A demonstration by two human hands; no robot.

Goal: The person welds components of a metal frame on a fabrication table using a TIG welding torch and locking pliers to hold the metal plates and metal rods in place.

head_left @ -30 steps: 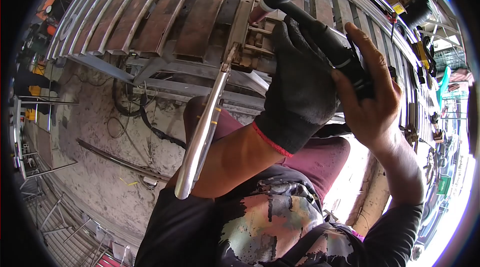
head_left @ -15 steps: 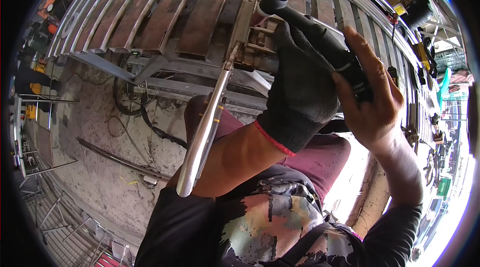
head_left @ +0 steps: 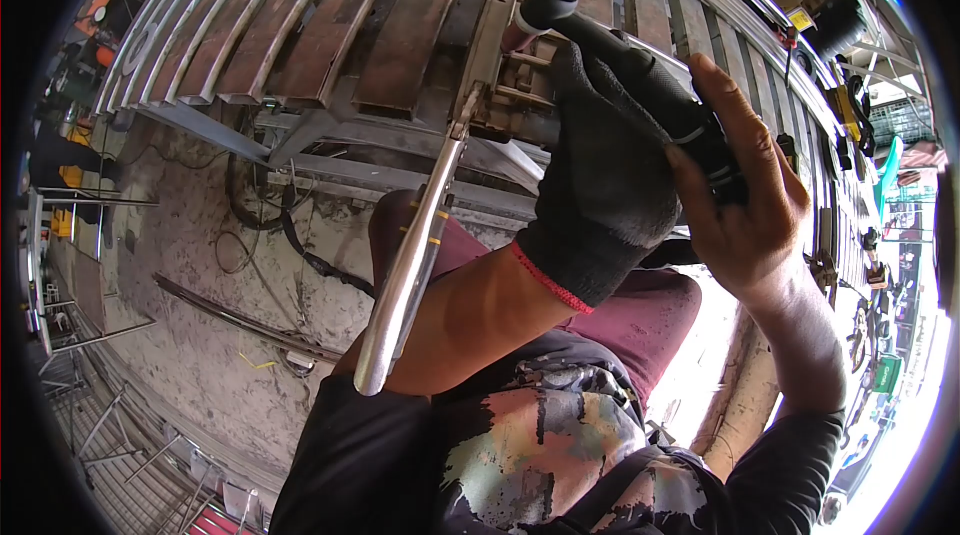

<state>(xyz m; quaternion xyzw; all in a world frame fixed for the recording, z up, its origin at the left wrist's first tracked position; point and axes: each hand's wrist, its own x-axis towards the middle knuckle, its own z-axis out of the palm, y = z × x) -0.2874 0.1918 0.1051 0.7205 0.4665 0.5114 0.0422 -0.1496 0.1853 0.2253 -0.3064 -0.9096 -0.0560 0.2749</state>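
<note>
A dark glove with a red cuff covers my left hand (head_left: 610, 165), whose fingers are wrapped round a black handheld tool (head_left: 635, 60). That tool lies slantwise over the bench edge, and a black tube runs from its upper end. Bare, my right hand (head_left: 750, 185) has its thumb and fingers bent around the tool's lower black end, beside the glove. Left of the glove, a metal clamp or vise (head_left: 490, 75) sits at the bench edge. A long shiny metal bar (head_left: 415, 265) slants down from it, over my left forearm.
The bench (head_left: 400, 45) is made of spaced rusty metal slats, with thin rods on top. Below it are frame legs, a black cable (head_left: 310, 255) and long metal strips (head_left: 240, 323) on the floor. Metal racks stand at the far left, and boxes (head_left: 800, 15) at the upper right.
</note>
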